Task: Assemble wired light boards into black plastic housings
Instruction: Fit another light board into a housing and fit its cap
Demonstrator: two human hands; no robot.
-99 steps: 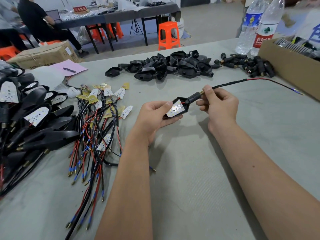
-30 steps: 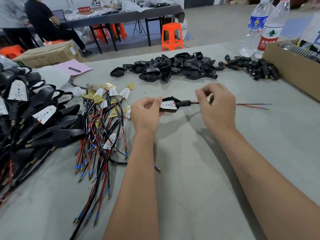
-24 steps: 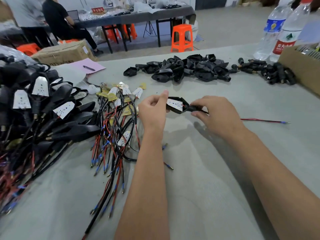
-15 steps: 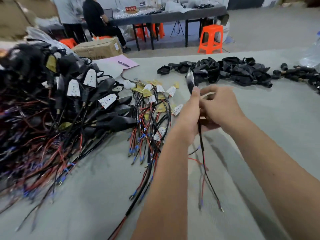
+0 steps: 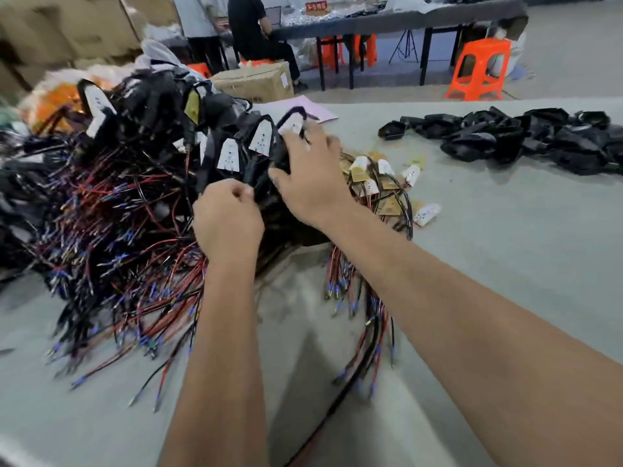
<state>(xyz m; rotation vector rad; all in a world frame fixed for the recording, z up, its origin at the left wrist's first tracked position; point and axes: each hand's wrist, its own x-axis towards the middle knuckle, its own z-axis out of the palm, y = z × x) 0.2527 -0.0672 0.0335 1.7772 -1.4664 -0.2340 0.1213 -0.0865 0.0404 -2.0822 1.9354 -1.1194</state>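
Over by the tabletop's (image 5: 505,264) left edge sits a big pile of finished lights (image 5: 141,156) with red and black wires. Next, the left hand (image 5: 227,220) is curled, pinching a black wire. Then the right hand (image 5: 312,178) presses one black housing (image 5: 291,124) onto the pile, fingers spread. Loose light boards (image 5: 381,183) lie beside it; empty housings (image 5: 526,139) sit toward the far right.

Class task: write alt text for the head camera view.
Both hands, left and right, reach into a pile of assembled housings with red and black wires. Loose wired light boards lie beside it; empty black housings sit farther right.
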